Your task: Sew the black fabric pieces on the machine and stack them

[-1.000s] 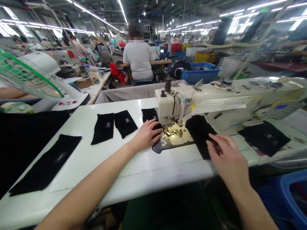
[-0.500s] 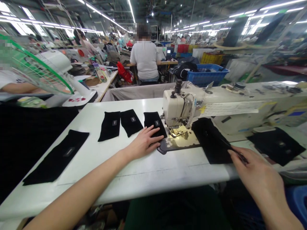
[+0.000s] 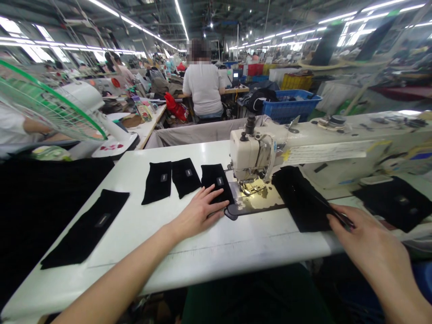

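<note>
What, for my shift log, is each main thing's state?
Left hand, palm down, fingers spread
Right hand, closed around slim tool
Black piece under left hand, flat, label up
Sewing machine, needle area lit
Blue basket, loaded
Fan, spinning or not unclear

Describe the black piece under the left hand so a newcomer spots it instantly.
Find the cream sewing machine on the white table. Just left of its needle, in a row of three, is the black piece nearest the machine. Unlike its two neighbours, it has the left hand over its lower part.
</note>
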A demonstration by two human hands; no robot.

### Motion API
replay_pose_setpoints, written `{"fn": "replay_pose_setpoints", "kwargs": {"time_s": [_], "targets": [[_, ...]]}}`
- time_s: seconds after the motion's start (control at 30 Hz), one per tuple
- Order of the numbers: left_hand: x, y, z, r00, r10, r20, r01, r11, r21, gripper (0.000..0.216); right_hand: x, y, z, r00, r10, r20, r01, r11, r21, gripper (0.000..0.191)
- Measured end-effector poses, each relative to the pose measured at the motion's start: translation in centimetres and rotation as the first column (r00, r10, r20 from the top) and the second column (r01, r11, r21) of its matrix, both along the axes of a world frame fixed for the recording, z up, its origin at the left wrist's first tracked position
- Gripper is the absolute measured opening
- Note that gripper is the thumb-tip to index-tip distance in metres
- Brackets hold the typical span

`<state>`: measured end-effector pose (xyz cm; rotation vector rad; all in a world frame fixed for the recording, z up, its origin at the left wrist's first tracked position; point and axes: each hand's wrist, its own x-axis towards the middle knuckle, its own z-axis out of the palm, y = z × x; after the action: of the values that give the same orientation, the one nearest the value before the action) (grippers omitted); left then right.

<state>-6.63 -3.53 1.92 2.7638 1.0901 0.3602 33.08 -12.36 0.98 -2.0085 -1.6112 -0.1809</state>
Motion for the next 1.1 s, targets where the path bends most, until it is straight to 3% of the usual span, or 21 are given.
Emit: {"fn": "replay_pose_setpoints", "kwargs": {"time_s": [0.37,0.53,0.63,0.77,0.87,0.97,1.03,1.1], "targets": [[0.0,-0.3,0.1,1.0,0.008,-0.004,-0.008,1.0,0.02,0.036,0.0,0.1,-0.3,0.999,0.023,0.045,-0.024,0.999,0.024,0.036],[0.0,-0.2,0.2,0.999,0.039,-0.005,-0.039,0.999,-0.018,0.05,0.0,0.0,-0.3,0.998,-0.03,0.063,0.032,0.999,-0.027,0.04],[0.2,0.0,0.2,0.999,0.046,-0.014,-0.046,0.998,-0.032,0.047,-0.1,-0.1,-0.2,0.997,-0.063,0.051,0.064,0.997,-0.032,0.042],[0.3,1.3,-0.1,0.979,0.129,0.156,-0.135,0.99,0.03,0.037,-0.2,-0.2,0.1,0.997,-0.062,0.044,0.062,0.998,-0.017,0.042],[0.3,3.4,-0.2,0.921,0.327,0.211,-0.366,0.912,0.185,0.033,-0.3,-0.2,0.2,0.998,-0.052,0.033,0.052,0.999,-0.011,0.04],[0.6,5.5,-0.1,0.846,0.524,0.097,-0.528,0.798,0.292,0.032,-0.3,-0.2,0.2,0.999,-0.04,0.035,0.04,0.999,0.002,0.038],[1.1,6.6,0.2,0.774,0.633,0.008,-0.612,0.745,0.267,0.036,-0.2,-0.3,0.1,0.999,-0.033,0.04,0.033,0.999,0.007,0.037],[1.7,7.3,0.6,0.706,0.706,-0.05,-0.692,0.704,0.16,0.038,0.0,-0.4,0.0,0.999,-0.029,0.044,0.029,1.0,-0.002,0.037]]}}
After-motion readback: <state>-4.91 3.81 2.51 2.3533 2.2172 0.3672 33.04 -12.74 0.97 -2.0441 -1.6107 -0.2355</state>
